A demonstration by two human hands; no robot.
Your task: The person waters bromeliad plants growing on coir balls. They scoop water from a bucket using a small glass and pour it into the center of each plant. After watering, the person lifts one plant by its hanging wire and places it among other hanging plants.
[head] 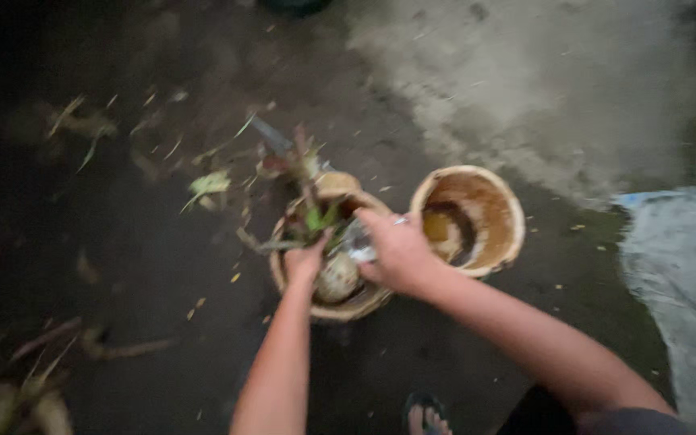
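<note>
Two bare hands meet over a round brown basket (328, 304) that sits on dark, wet-looking ground (147, 258); the picture is blurred, so fine detail is uncertain. The left hand (306, 259) is closed around the lower stems of a leafy plant sprig (309, 211), gripping it at the basket's near-left rim so that the leaves stand up and away from the person; that hold appears to keep the plant upright over the basket rather than letting it flop onto the ground. The right hand (399, 250) curls over the basket's right side with something pale and shiny (358, 243) just under the fingers; whether it is clenched on that pale thing or only resting against it cannot be told. A rounded pale object (337, 277) lies inside the basket, directly below and between both hands, touching neither clearly. Just beside the basket, to its right, stands a second brown bowl-shaped container (477, 216) holding murky liquid; it is near the right wrist but apart from it. Scattered leaves (209, 185) litter the ground to the left; a sandalled foot (424, 415) shows at the bottom edge; a pale sheet (686, 258) lies at the far right.
</note>
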